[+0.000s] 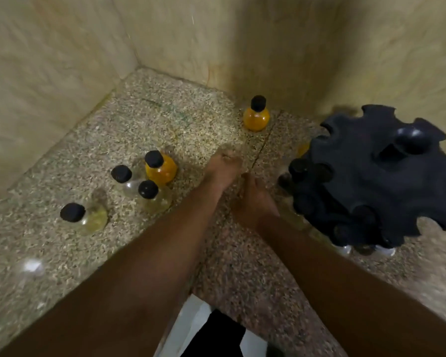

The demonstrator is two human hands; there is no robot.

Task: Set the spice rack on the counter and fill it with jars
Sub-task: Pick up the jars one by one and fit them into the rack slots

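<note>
speckled stone tabotop corner against tan walls, whole frame motion-blurred. nearest, both forearms reach in from the bottom edge. right hand (252,199) sits low on the tabletop (216,266) just left of the spice rack (376,181); left hand (224,168) just beyond it, the two close together. fingers on both are smeared, cannot tell if they are wide, narrow or holding something; a clear jar may be between them but that is a guess.

rack is already standing on the tabletop at right, black, notched top, knob in the middle, several black caps showing in its lower slots, so judged partly filled. step in hand: loading jars. next move calls for a firm grip on one loose jar and lining it up with a free notch.

left side: pale jar (87,217), two clear jars (136,184), orange jar (161,167). farthest, another orange jar (256,114) near the wall.

rack's right edge is cut off, its lower tier mostly hidden, jar contents unreadable.
</note>
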